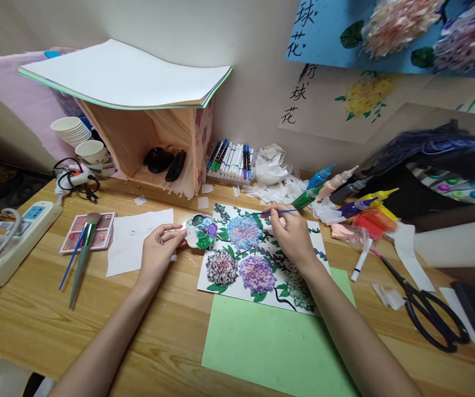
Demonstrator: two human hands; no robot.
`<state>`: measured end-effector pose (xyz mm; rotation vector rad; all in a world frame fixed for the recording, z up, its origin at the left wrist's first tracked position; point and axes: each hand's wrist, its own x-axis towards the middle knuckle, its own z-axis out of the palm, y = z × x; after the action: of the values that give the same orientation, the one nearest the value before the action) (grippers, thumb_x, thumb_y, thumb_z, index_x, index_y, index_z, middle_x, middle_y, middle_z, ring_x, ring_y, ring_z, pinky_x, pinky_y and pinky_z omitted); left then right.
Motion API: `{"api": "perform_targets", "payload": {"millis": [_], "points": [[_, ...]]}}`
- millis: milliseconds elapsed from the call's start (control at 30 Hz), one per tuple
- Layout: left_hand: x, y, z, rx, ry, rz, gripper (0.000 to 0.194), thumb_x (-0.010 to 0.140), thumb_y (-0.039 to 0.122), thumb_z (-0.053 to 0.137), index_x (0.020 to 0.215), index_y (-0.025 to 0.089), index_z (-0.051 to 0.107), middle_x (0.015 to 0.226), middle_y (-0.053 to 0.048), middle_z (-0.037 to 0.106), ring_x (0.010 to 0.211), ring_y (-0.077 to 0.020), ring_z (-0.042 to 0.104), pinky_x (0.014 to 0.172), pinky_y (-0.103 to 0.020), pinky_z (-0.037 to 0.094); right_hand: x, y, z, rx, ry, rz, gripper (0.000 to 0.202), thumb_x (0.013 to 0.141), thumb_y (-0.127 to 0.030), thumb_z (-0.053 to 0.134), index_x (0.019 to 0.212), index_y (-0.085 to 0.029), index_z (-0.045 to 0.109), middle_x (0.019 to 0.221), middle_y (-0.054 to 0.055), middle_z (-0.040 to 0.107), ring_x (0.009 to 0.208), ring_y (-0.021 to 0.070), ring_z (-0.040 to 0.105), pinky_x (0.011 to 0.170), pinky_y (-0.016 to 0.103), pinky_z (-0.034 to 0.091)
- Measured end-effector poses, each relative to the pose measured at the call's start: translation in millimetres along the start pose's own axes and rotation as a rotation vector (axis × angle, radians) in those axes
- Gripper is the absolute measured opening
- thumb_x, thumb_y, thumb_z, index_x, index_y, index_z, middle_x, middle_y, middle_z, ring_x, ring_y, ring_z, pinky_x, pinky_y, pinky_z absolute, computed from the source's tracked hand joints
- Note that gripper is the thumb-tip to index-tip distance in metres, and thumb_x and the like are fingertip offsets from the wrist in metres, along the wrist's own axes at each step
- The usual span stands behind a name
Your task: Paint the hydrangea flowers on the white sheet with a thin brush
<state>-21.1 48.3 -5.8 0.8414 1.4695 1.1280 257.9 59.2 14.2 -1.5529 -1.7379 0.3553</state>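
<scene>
My right hand (289, 234) is closed round a thin blue paintbrush (276, 212), whose tip points left over the top part of a flower picture (216, 292). White paper carries raised blue-pink, black-and-pink and purple blossoms with green painted leaves; my right wrist and forearm cover part of its right side. At the picture's left edge, my left hand (163, 245) pinches the rim of a small flower-shaped paint palette (201, 231) smeared with green and purple. Under the picture lies a light green sheet (270, 342).
Paint bottles (320, 177) and crumpled tissues (276, 184) lie behind the picture, beside a box of markers (229, 160). Black scissors (427, 309) rest at the right. Left are a makeup brush (84, 259), white paper (127, 242) and a power strip (22, 237).
</scene>
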Motion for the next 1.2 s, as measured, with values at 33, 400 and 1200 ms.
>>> {"api": "perform_targets", "payload": {"millis": [33,400,1200], "points": [[0,0,0.0,-0.003,-0.002,0.0,0.046,0.057,0.038,0.082,0.091,0.013,0.064,0.073,-0.003,0.072,0.066,-0.0145,0.067,0.072,-0.026,0.054,0,0,0,-0.004,0.004,-0.004,0.025,0.091,-0.027,0.04,0.085,-0.021,0.064,0.088,0.005,0.068,0.093,0.0226,0.059,0.083,0.035,0.043],[-1,2,1.3,-0.007,0.002,0.002,0.045,0.057,0.038,0.082,0.09,0.013,0.064,0.071,-0.003,0.071,0.065,-0.0142,0.067,0.071,-0.026,0.054,0,0,0,0.033,-0.007,0.011,0.025,0.091,-0.028,0.041,0.085,-0.021,0.064,0.088,0.005,0.069,0.093,0.0227,0.06,0.082,0.036,0.044],[0,1,0.1,0.002,0.0,0.008,0.045,0.058,0.039,0.081,0.09,0.014,0.064,0.073,-0.003,0.072,0.066,-0.0145,0.067,0.072,-0.026,0.054,-1,-9,-7,0.079,0.054,-0.043,0.025,0.093,-0.027,0.04,0.087,-0.023,0.064,0.088,0.004,0.068,0.093,0.0222,0.059,0.084,0.037,0.043]]}}
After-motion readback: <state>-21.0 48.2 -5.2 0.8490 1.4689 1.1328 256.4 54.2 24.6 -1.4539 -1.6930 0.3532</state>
